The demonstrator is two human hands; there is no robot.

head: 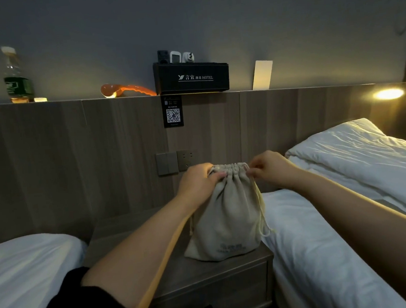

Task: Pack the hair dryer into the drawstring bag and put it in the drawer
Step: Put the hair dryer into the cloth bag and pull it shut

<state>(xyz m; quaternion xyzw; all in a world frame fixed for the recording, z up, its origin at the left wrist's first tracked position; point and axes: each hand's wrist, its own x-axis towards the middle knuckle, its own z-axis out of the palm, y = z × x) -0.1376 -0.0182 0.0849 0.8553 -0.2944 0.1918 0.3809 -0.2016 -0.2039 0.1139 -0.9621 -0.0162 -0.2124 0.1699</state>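
Note:
A beige drawstring bag [226, 215] stands upright and bulging on the wooden nightstand [206, 272] between two beds. Its mouth is gathered into tight folds at the top. My left hand [197, 183] grips the left side of the gathered mouth. My right hand [271, 168] pinches the right side of the mouth, at the cord. Loose cord ends hang down both sides of the bag. The hair dryer is not visible. The nightstand's drawer front [220, 293] below the bag is shut.
White beds lie at the left [29, 277] and right [337, 240]. The wooden headboard wall carries switches and a socket [176, 162]. On the ledge above stand a bottle [16, 76], an orange tool [126, 89], a black hotel box [191, 78] and a white card [262, 75].

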